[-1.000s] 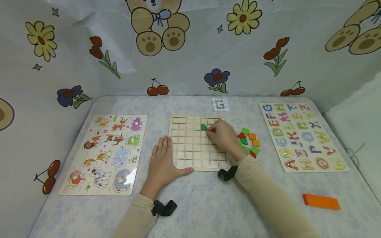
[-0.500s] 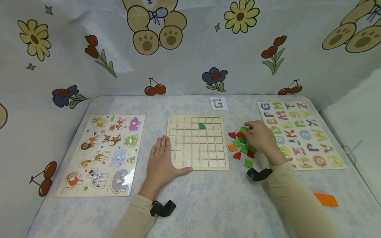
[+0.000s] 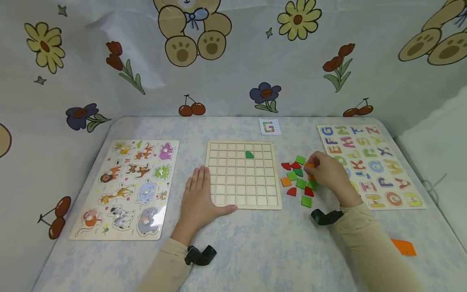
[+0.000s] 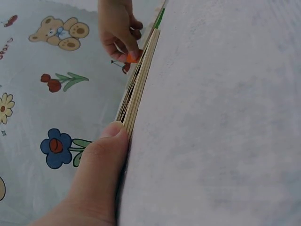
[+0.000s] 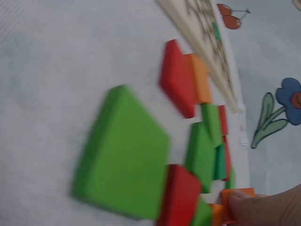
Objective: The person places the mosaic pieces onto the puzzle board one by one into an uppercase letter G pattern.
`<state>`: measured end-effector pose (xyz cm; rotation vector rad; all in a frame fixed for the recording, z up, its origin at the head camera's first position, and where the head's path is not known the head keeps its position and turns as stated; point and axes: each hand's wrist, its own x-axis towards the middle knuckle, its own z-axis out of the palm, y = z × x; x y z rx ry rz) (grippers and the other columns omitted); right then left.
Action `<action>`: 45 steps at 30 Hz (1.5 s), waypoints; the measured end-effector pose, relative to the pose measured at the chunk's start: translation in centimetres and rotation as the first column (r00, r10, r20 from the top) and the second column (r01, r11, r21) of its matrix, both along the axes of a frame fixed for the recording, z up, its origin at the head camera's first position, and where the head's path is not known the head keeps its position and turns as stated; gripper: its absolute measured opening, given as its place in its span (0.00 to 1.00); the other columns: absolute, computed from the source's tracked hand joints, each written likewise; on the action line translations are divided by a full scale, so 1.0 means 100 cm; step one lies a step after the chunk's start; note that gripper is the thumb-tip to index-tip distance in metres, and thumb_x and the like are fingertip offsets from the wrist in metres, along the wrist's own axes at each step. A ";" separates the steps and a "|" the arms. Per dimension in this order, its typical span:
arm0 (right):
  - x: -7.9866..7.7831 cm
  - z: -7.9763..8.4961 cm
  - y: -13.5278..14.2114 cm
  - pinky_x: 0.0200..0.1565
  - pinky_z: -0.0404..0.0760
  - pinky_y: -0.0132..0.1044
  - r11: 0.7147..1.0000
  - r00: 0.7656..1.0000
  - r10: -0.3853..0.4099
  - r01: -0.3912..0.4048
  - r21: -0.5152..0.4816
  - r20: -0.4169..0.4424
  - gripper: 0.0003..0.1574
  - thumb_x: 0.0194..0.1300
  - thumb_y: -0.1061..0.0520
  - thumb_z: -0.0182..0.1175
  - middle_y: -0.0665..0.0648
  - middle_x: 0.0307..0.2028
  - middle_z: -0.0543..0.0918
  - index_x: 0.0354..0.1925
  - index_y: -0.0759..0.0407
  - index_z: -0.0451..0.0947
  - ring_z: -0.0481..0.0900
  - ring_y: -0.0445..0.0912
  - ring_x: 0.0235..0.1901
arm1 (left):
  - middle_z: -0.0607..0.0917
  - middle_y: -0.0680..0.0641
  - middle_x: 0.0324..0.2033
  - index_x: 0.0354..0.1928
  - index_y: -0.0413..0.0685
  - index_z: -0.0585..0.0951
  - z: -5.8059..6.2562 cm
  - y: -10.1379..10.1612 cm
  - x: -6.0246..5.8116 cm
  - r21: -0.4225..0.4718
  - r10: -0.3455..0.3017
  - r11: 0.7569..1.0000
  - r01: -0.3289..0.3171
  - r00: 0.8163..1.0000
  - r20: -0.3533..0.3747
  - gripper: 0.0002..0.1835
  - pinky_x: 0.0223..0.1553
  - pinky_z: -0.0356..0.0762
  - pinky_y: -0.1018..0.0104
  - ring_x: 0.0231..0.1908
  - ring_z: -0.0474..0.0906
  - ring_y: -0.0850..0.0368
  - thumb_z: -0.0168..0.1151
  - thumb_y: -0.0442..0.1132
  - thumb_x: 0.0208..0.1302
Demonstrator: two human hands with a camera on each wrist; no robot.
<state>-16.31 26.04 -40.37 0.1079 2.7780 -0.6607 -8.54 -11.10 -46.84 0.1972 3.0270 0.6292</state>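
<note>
Right fingers: the orange piece (image 5: 227, 205) is pinched between thumb and fingertip by the right hand (image 3: 330, 172); whether it is fully off the table (image 3: 255, 251) cannot be told.
Orange piece: it is held at the 2 o'clock side of the loose pieces (image 3: 300, 183), just beside a second orange piece (image 3: 311, 177).
Left fingers: by the left hand (image 3: 197, 198), four fingers are laid straight and together at the 9 o'clock edge of the board (image 3: 240, 172); the thumb is spread along the 6 o'clock edge.
Board: one green quarter (image 3: 249, 155) is set in a cell just past 12 from its centre.
Card: it (image 3: 270, 127) is placed at 1 o'clock of the board.
Puzzles: animals (image 3: 129, 174) are found at 9 o'clock, letters (image 3: 377, 198) at 3.
Risk: the second orange piece could be dragged by crowded fingertips; the held piece could be dropped, its edges being thinly gripped; the board could be skewed by uneven left-hand pressure.
</note>
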 end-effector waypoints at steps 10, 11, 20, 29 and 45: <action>-0.007 0.007 -0.028 0.32 0.74 0.36 0.992 0.993 0.025 -0.039 -0.120 -0.118 0.15 0.72 0.52 0.58 0.66 0.50 0.80 0.51 0.59 0.74 0.75 0.55 0.38 | 0.40 0.43 0.80 0.79 0.42 0.39 0.001 0.001 -0.001 0.000 -0.005 1.000 0.005 1.000 -0.003 0.80 0.78 0.38 0.47 0.79 0.32 0.48 0.57 0.89 0.33; -0.009 0.006 -0.036 0.32 0.75 0.37 0.990 0.989 0.035 -0.054 -0.133 -0.141 0.14 0.72 0.52 0.58 0.65 0.50 0.81 0.51 0.58 0.74 0.76 0.54 0.37 | 0.40 0.43 0.80 0.79 0.42 0.39 0.001 0.001 -0.001 0.001 -0.005 1.000 0.005 1.000 -0.003 0.80 0.78 0.37 0.47 0.79 0.32 0.48 0.57 0.89 0.33; -0.025 -0.005 -0.129 0.40 0.74 0.41 0.945 0.973 0.081 -0.144 -0.294 -0.214 0.10 0.70 0.50 0.61 0.55 0.45 0.84 0.47 0.51 0.77 0.79 0.51 0.41 | 0.41 0.42 0.80 0.79 0.42 0.39 0.002 0.000 -0.001 -0.010 0.008 1.000 -0.008 1.000 -0.010 0.80 0.78 0.38 0.47 0.79 0.32 0.47 0.57 0.88 0.34; -0.039 -0.018 -0.169 0.38 0.76 0.41 0.961 0.959 0.143 -0.193 -0.197 -0.243 0.09 0.70 0.51 0.61 0.53 0.38 0.83 0.46 0.51 0.78 0.79 0.48 0.36 | 0.41 0.42 0.80 0.79 0.42 0.40 0.001 0.000 0.000 -0.017 0.004 1.000 -0.005 1.000 -0.011 0.80 0.78 0.39 0.47 0.79 0.33 0.47 0.56 0.89 0.34; -0.039 -0.022 -0.173 0.35 0.78 0.40 0.967 0.943 0.239 -0.253 -0.030 -0.232 0.14 0.72 0.52 0.59 0.53 0.44 0.77 0.52 0.51 0.84 0.79 0.47 0.36 | 0.42 0.42 0.80 0.79 0.42 0.40 0.000 0.000 0.000 -0.001 0.007 1.000 -0.007 1.000 -0.008 0.80 0.78 0.39 0.46 0.79 0.34 0.47 0.57 0.88 0.34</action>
